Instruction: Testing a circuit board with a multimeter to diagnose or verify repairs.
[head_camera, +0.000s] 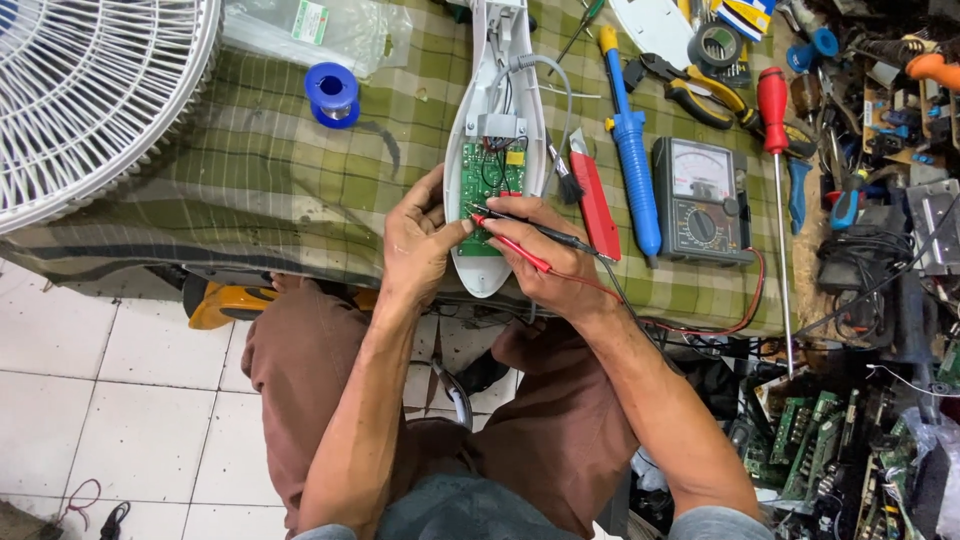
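A white oval plastic housing (492, 265) lies open on the checked cloth, with a green circuit board (487, 185) inside it. My left hand (420, 240) grips the housing's left edge, thumb near the board. My right hand (545, 255) holds a red test probe (512, 243) and a black test probe (530, 228), both tips touching the lower part of the board. Their red and black leads run right toward a dark analogue multimeter (702, 200) on the table.
A blue desoldering pump (630, 150), a red utility knife (596, 200), a red-handled screwdriver (776, 150), pliers (690, 90), a tape roll (716, 45) and a blue solder spool (332, 93) lie around. A white fan grille (90, 90) stands left. Circuit-board clutter (880, 330) fills the right.
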